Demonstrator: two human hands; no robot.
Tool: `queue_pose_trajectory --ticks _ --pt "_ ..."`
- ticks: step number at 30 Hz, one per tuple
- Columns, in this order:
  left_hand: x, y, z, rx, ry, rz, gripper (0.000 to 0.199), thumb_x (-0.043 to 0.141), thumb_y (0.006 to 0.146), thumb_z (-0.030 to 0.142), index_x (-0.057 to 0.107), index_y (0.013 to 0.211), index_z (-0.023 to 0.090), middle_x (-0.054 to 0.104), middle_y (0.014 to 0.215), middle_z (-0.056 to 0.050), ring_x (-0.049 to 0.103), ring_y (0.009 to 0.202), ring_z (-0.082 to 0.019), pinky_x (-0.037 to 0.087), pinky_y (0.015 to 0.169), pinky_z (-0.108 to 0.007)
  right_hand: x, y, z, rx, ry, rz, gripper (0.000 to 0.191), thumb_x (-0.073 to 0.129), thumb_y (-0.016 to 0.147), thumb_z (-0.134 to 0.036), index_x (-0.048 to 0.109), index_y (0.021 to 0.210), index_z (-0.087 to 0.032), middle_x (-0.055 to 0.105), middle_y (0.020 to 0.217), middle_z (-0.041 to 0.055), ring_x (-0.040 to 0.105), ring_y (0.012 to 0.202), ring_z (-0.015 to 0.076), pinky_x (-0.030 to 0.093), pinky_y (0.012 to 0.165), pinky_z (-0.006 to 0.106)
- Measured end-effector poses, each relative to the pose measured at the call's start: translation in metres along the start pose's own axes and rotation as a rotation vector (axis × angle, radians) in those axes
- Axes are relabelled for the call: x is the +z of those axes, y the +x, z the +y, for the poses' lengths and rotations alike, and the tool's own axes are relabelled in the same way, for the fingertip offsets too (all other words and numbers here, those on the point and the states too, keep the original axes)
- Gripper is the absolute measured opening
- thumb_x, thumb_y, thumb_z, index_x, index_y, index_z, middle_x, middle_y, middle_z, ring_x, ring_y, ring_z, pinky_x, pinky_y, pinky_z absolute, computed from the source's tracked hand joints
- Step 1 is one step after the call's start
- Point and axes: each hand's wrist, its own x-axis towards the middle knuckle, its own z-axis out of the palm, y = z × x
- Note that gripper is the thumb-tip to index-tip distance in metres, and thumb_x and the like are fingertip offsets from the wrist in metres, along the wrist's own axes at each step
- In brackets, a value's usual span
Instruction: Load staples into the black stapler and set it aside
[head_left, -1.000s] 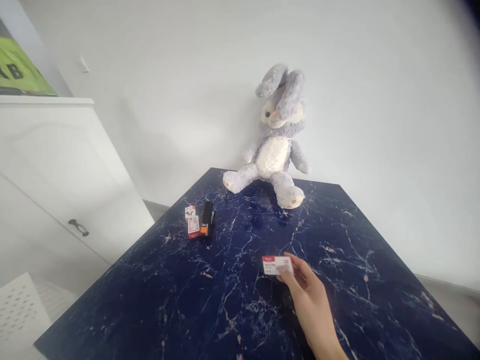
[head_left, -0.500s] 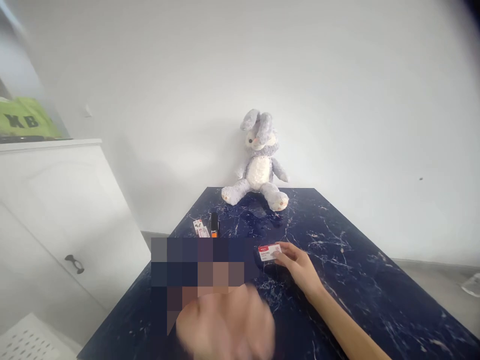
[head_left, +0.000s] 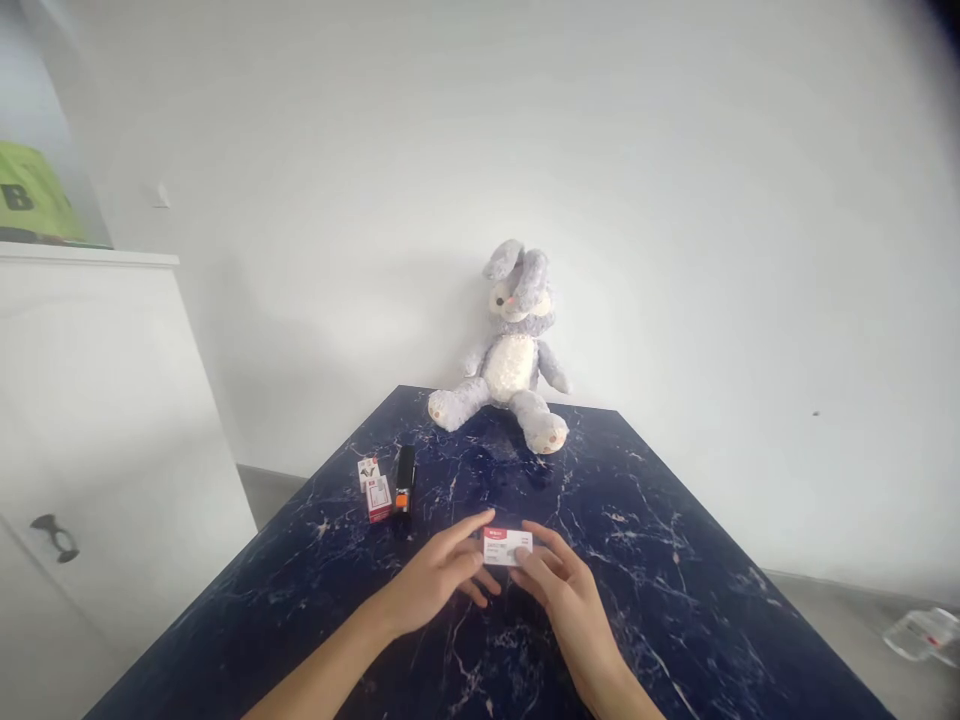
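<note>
Over the table's middle, my right hand (head_left: pixel 562 590) pinches a small red-and-white cardboard box (head_left: pixel 504 546) with printed text, thumb on its front face. At the box's left end is my left hand (head_left: pixel 435 580); its fingers are spread, with the index finger by the top edge and the thumb by the left edge. Whether the left fingertips touch the box, I cannot tell. To the left lie a black stapler-like tool (head_left: pixel 406 478) with an orange patch, and a red-and-white box (head_left: pixel 379 498) beside another small white box (head_left: pixel 368 470).
The dark blue marbled table (head_left: pixel 592 500) meets a pale wall, and a grey plush rabbit (head_left: pixel 514 365) sits at its far edge. A white cabinet (head_left: pixel 97 400) stands on the left with a green bag (head_left: pixel 37 195) on top. Clear plastic (head_left: pixel 919 635) lies at the far right.
My left hand, blurred in front before, has come up to the left end of the box. The box and my right hand have shifted left and nearer. The view has tilted and turned slightly.
</note>
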Motion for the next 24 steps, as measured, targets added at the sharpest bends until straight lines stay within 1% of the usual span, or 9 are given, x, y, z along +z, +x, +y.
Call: queue_pose_trajectory --ticks 4,6,10,13,15,17,20,23,24 --pt "-0.005 0.005 0.011 0.034 -0.013 0.023 0.047 0.058 0.094 0.042 0.056 0.136 0.019 0.069 0.114 -0.013 0.069 0.096 -0.026 0.056 0.084 -0.043 0.000 -0.002 -0.006 0.017 -0.012 -0.054 0.047 0.076 0.074 -0.050 0.068 0.111 -0.022 0.076 0.091 0.0052 0.071 0.094 0.0266 0.055 0.092 0.043" --pt "-0.003 0.005 0.014 0.022 -0.025 0.033 0.044 0.062 0.091 0.043 0.062 0.127 0.017 0.071 0.110 -0.013 0.070 0.093 -0.025 0.057 0.084 -0.042 -0.003 -0.004 -0.008 0.031 -0.021 -0.101 0.046 0.076 0.076 -0.049 0.067 0.112 -0.023 0.076 0.094 0.0051 0.071 0.096 0.0261 0.055 0.094 0.043" --pt "-0.001 0.006 0.006 0.012 0.002 0.101 0.038 0.069 0.085 0.045 0.068 0.111 0.017 0.075 0.094 -0.010 0.071 0.077 -0.022 0.057 0.073 -0.036 -0.006 -0.009 -0.011 0.053 -0.055 -0.157 0.047 0.078 0.073 -0.050 0.068 0.111 -0.023 0.076 0.097 0.0056 0.070 0.098 0.0278 0.057 0.090 0.043" --pt "-0.001 0.008 0.001 0.003 0.054 0.148 0.033 0.072 0.083 0.043 0.069 0.100 0.016 0.075 0.086 -0.009 0.069 0.069 -0.019 0.055 0.066 -0.032 -0.007 -0.010 -0.012 0.035 -0.055 -0.097 0.048 0.076 0.074 -0.052 0.068 0.111 -0.023 0.075 0.097 0.0057 0.070 0.097 0.0283 0.059 0.089 0.043" --pt "-0.002 0.009 0.002 -0.004 0.039 0.168 0.030 0.072 0.083 0.041 0.069 0.098 0.016 0.075 0.089 -0.010 0.068 0.070 -0.019 0.055 0.066 -0.031 -0.010 -0.009 -0.011 0.023 -0.056 -0.060 0.050 0.075 0.075 -0.052 0.068 0.114 -0.023 0.075 0.097 0.0060 0.070 0.097 0.0283 0.059 0.088 0.042" --pt "-0.002 0.009 0.004 -0.011 -0.012 0.188 0.027 0.071 0.083 0.039 0.069 0.097 0.016 0.074 0.095 -0.010 0.068 0.079 -0.020 0.056 0.068 -0.032 -0.015 -0.006 -0.010 0.009 -0.082 -0.063 0.051 0.072 0.078 -0.053 0.065 0.119 -0.023 0.074 0.099 0.0064 0.070 0.094 0.0273 0.059 0.087 0.042" --pt "-0.002 0.008 0.007 -0.042 -0.073 0.208 0.024 0.070 0.085 0.038 0.069 0.097 0.017 0.073 0.099 -0.009 0.068 0.090 -0.023 0.057 0.070 -0.032 -0.020 -0.005 -0.010 -0.071 -0.218 -0.054 0.044 0.066 0.083 -0.052 0.063 0.119 -0.026 0.072 0.107 0.0070 0.070 0.090 0.0253 0.060 0.083 0.040" --pt "-0.001 0.007 0.008 -0.067 -0.122 0.209 0.022 0.070 0.085 0.036 0.070 0.096 0.017 0.073 0.099 -0.009 0.066 0.091 -0.021 0.055 0.070 -0.029 -0.020 -0.009 -0.013 -0.222 -0.430 -0.017 0.030 0.058 0.090 -0.048 0.067 0.109 -0.027 0.068 0.117 0.0079 0.068 0.087 0.0246 0.059 0.074 0.037" --pt "-0.001 0.007 0.009 -0.068 -0.138 0.206 0.022 0.071 0.085 0.036 0.070 0.097 0.017 0.073 0.099 -0.009 0.066 0.090 -0.021 0.054 0.070 -0.028 -0.019 -0.011 -0.015 -0.276 -0.497 -0.009 0.028 0.055 0.091 -0.047 0.070 0.105 -0.027 0.068 0.119 0.0082 0.068 0.085 0.0245 0.057 0.072 0.036"
